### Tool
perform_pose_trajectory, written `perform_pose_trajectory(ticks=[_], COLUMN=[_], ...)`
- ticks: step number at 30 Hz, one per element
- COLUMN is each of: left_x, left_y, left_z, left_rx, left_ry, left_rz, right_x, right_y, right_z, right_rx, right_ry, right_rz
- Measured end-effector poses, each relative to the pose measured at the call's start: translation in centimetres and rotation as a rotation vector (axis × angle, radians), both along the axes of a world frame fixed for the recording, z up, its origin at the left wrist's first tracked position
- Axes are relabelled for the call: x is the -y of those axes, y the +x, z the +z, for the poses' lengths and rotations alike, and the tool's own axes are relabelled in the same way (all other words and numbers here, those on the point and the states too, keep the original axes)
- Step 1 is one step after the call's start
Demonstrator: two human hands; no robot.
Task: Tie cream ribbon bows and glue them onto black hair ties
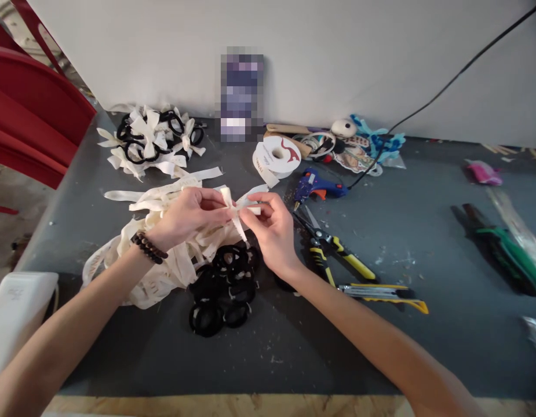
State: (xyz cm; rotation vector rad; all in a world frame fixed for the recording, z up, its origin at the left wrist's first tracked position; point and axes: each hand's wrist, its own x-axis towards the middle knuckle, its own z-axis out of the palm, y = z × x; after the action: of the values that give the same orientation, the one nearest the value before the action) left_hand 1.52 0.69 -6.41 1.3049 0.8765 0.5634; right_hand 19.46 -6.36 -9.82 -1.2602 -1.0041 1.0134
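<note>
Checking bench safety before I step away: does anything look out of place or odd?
Yes. The yellow utility knife lies loose on the table, its blade seemingly slid out. The blue glue gun lies on its side, cord attached. The left hand and right hand pinch a cream ribbon strip.

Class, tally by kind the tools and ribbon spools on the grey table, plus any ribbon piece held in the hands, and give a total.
Glue gun: 1
Scissors: 1
Utility knife: 1
Green-handled tool: 1
Ribbon spool: 1
Ribbon piece pinched between left hand and right hand: 1
Total: 6
</note>
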Motion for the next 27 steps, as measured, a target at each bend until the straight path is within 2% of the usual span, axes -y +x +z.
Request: perform_pose_trajectory(ticks=[4, 9, 11, 16, 23, 27], left_x=[-0.3, 0.1, 0.2, 0.3, 0.4, 0.4], left_y=[-0.1, 0.0, 0.1, 0.1, 0.1, 0.0], left_z=[-1.5, -1.7, -1.5, -1.5, -1.6, -1.5], left_rx=[0.116, 0.047, 0.033, 0.019, 0.024, 0.051], left_ry=[0.006, 0.124, 0.150, 0.149, 0.193, 0.075], left_rz=[0.088, -0.052, -0.068, 0.018, 0.055, 0.046], right_x=[0.1, 0.4, 0.3, 0.0, 0.0, 0.0], right_y=[0.1, 0.1, 0.2, 0.3, 0.0, 0.1], right_z=[0.4, 0.5, 0.3, -0.3, -0.1, 0.0], right_rx=[0.107, 0.222, 0.197, 0.063, -0.029, 0.005], right_ry=[0.055, 0.037, 0.000, -0.005, -0.019, 0.024], right_rz=[0.096, 0.090, 0.078, 0.012, 0.066, 0.055])
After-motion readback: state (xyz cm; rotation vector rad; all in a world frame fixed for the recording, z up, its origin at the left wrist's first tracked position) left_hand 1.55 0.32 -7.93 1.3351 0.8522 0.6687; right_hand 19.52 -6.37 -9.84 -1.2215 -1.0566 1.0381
